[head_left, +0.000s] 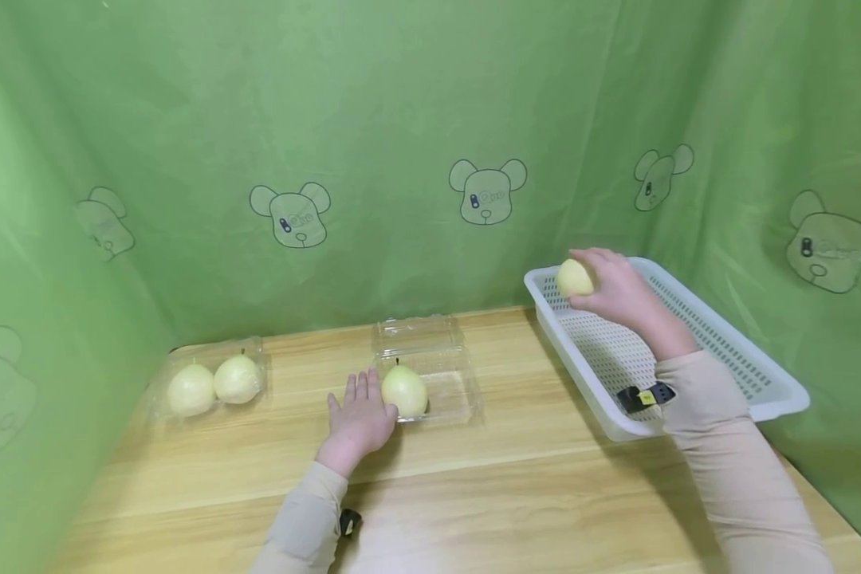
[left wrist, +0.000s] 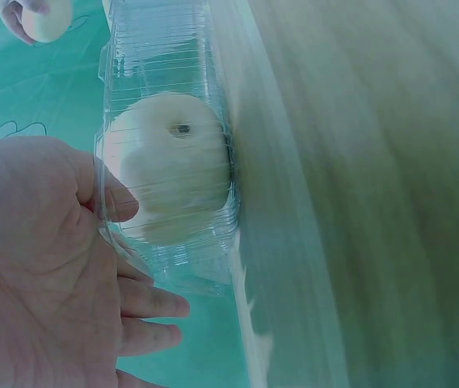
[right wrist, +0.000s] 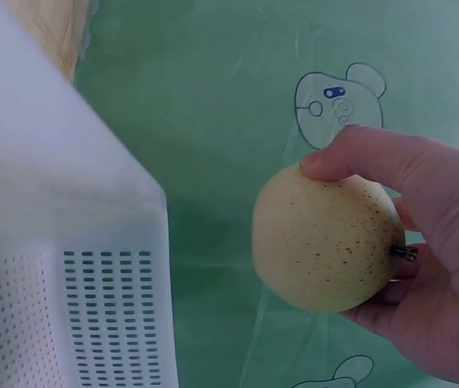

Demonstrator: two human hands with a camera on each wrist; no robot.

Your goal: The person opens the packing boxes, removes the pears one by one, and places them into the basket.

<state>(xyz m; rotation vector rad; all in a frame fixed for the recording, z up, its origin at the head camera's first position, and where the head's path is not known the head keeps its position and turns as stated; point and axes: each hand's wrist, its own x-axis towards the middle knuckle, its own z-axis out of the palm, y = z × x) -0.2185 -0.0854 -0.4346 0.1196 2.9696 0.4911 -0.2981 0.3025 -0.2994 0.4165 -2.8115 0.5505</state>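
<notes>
A pale yellow pear (right wrist: 326, 238) is gripped in my right hand (head_left: 617, 291), above the far left end of a white plastic basket (head_left: 574, 375). The right wrist view shows the pear's dark stem pointing toward the palm. At the middle of the table, a clear plastic clamshell box (head_left: 448, 387) lies with its lid folded back, and another pear (head_left: 405, 391) sits in its left half. My left hand (head_left: 362, 418) rests against the box's left side, fingers stretched out. Its thumb touches the box rim in the left wrist view.
A clear plastic box (head_left: 258, 351) at the far left holds two pears (head_left: 191, 390). Green curtains (head_left: 387, 96) with mouse-head drawings stand close behind the wooden table (head_left: 473, 486) and at both sides. The basket takes up the table's right side.
</notes>
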